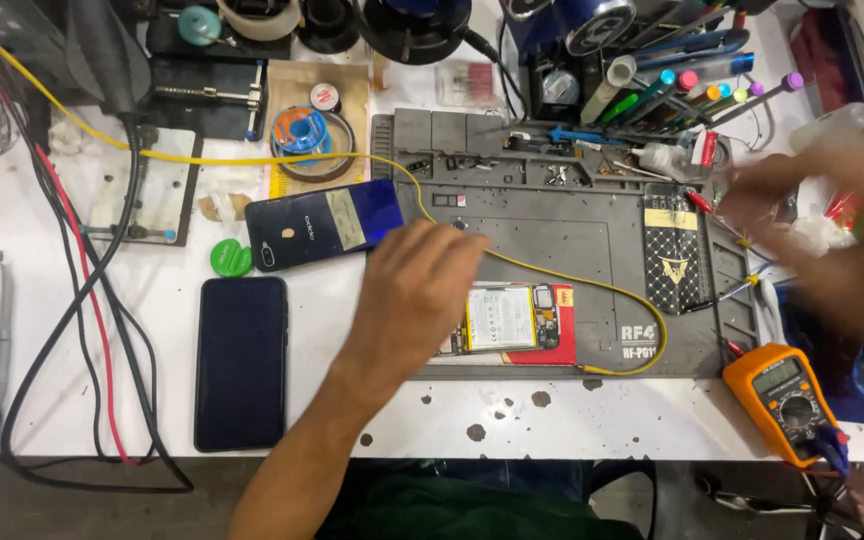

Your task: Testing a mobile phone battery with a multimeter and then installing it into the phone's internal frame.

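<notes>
Nearest the lower edge of the frame, left of centre: a black phone (241, 362) lying face up on the white bench (72, 400). At lower right, an orange multimeter (788, 397) at the bench edge. Centre frame: left hand (414, 290) palm down, fingers loosely curled, grip released, holding nothing, resting over the left end of an opened phone (512, 322) with its battery and red frame exposed. Opened phone lying on the grey repair mat (552, 225), near the mat's lower edge. Yellow wire (592, 285) looping over the mat just above and right of that phone. Just left of the hand, a dark blue phone back cover (322, 225), with a green round cap (231, 258) beside it. Right of frame: right hand (822, 235) blurred, raised above the mat's right edge near a black and gold card (674, 248); cannot tell whether its grip is clenched or released. Upper centre: solder spool (304, 135); upper right: a cluster of pens and tools (692, 85).
</notes>
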